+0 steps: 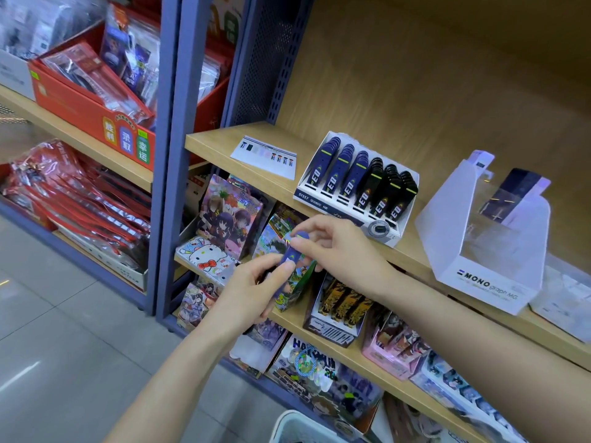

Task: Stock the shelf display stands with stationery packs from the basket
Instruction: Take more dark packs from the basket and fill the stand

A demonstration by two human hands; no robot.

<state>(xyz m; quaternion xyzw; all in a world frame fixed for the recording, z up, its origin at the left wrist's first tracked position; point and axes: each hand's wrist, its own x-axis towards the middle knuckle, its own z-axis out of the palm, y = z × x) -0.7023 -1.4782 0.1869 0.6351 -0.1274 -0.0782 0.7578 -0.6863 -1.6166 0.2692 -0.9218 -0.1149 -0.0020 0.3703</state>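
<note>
A single wide-angle view is being taken from head height, angled forward and down. The fingers (311, 223) are being framed close, at centre; the shelf (217, 139) just beyond them, the basket (294, 420) below them.
</note>
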